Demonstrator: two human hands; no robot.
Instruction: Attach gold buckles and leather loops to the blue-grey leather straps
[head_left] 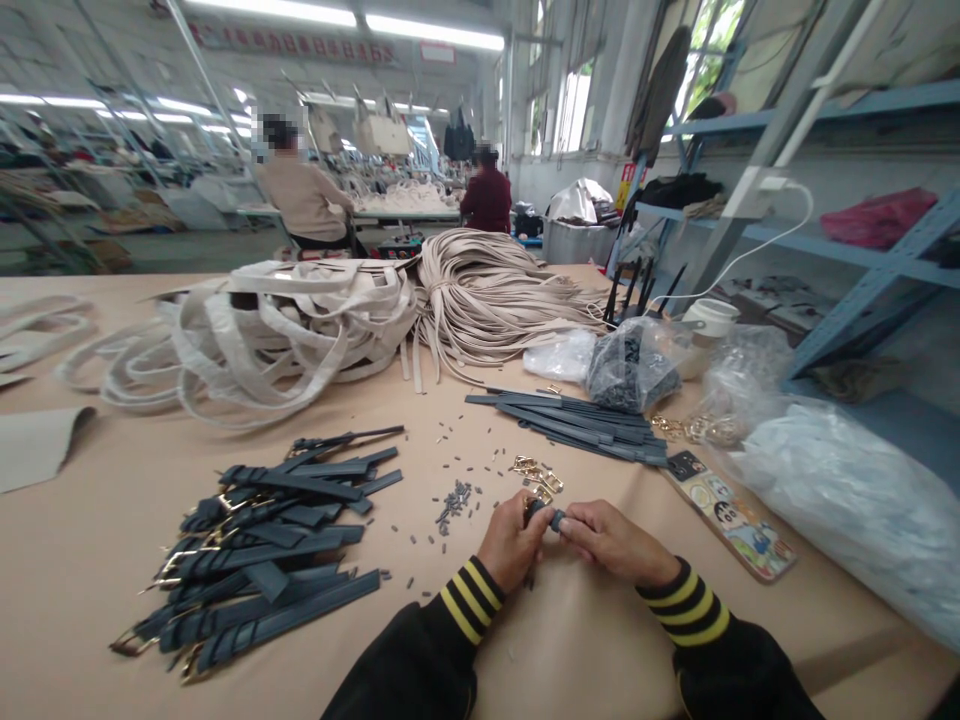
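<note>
Close together over the table, my left hand (511, 542) and my right hand (616, 540) both pinch a short dark blue-grey strap (556, 520). The left fingers wrap round one end, and the right thumb and fingertips press on the other. Part of the strap is hidden by the fingers. Just beyond the hands lie several gold buckles (536, 472). To their left is a scatter of small grey pieces (454, 505). A pile of finished-looking dark straps with gold buckles (285, 540) lies further left.
Long dark strips (577, 425) lie behind my hands. A phone in a cartoon case (739, 515) and clear plastic bags (847, 490) are on the right. Bundles of beige straps (480, 295) and pale webbing loops (255, 330) fill the back. Two people sit beyond the table.
</note>
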